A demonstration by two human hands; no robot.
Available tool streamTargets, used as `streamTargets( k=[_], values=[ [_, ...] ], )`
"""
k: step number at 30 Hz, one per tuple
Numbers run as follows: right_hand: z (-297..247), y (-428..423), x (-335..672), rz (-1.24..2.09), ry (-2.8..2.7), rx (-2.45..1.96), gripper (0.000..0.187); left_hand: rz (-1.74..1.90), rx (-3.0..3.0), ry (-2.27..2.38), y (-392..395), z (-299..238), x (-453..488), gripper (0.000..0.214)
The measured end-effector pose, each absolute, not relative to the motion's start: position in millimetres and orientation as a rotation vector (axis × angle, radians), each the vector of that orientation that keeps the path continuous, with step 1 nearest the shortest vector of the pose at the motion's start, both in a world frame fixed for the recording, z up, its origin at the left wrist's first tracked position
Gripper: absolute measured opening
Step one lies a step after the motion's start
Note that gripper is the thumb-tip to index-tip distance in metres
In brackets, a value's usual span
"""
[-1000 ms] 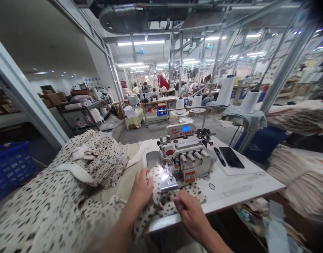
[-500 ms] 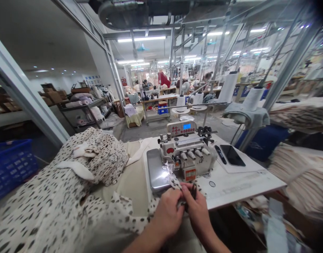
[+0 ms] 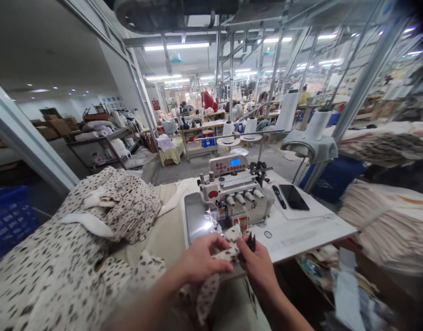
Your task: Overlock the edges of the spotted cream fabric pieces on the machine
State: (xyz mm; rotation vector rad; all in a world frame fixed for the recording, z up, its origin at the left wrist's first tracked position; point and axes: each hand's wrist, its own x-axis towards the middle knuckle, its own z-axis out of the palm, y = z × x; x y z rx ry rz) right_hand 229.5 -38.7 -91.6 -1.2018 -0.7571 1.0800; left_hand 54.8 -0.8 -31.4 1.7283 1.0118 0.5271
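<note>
My right hand (image 3: 260, 266) is closed around a pair of dark thread snips (image 3: 252, 242), points up. Its thumb and fingers also pinch a spotted cream fabric piece (image 3: 234, 235). Beside that cloth, my left hand (image 3: 202, 259) has its thumb and forefinger apart, and the fabric lies in the gap between them. A strip of the same fabric hangs below the hands. Just beyond them stands a white overlock sewing machine (image 3: 235, 195) with a lit blue display. The cloth is in front of its needle area, which is partly hidden.
A large heap of spotted fabric (image 3: 122, 202) covers the left side. On the white table (image 3: 301, 236) lie a phone (image 3: 294, 197) and a black pen-like item (image 3: 279, 196). Stacked pale cloth (image 3: 384, 225) and a scrap box (image 3: 370, 271) are at right. Thread cones (image 3: 228, 131) stand behind.
My left hand has moved left and its fingers have spread from a closed grip. More of the fabric piece shows between the hands. The snips now point up more visibly; the view has shifted slightly.
</note>
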Motion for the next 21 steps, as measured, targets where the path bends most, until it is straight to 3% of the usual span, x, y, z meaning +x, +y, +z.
streamTargets(
  k=[2,7,12,18,21],
  values=[
    [-89.0,-42.3,232.2,1.114,-0.765,-1.18,0.043,0.403,1.661,1.015,9.8,-12.5,35.9,0.057],
    [-87.7,-53.4,247.2,1.135,-0.85,-1.216,0.043,0.149,2.001,1.193,46.6,40.1,-6.8,0.043],
    [-98.6,-76.5,264.2,1.146,-0.997,-1.287,0.043,-0.106,2.107,1.236,94.6,82.6,-31.5,0.05],
    [-138.9,-119.6,271.5,1.254,-0.855,-1.425,0.051,-0.239,2.27,1.268,142.7,112.5,-37.0,0.05],
    [-170.6,-143.5,275.2,1.117,-0.813,-1.549,0.054,-0.258,2.36,1.303,156.9,124.3,-34.8,0.047]
  ],
)
